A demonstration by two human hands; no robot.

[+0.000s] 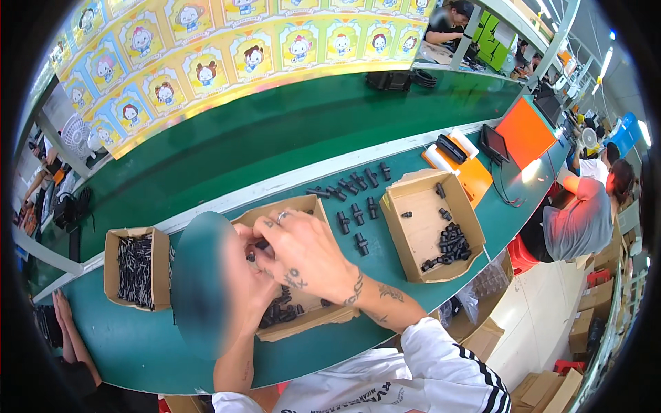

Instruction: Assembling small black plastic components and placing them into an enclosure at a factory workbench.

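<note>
My right hand [310,251] is closed, its fingertips pinching a small black plastic part [260,244]. My left hand [256,289] meets it at the same part, with fingers curled, though a blurred patch hides much of this hand. Both hands are above a cardboard box [313,319], where black parts [281,311] lie at the near side. Just beyond my right hand, several black cylindrical fittings [357,214] with wider middles are laid out on the green table [385,303].
At the right, a cardboard box [406,242] holds small black pieces [451,242]. Thin dark pins fill another box [110,268] at the left. An orange panel [527,138] and a black device [494,143] are farther right. A person's hands [63,310] rest at the left edge.
</note>
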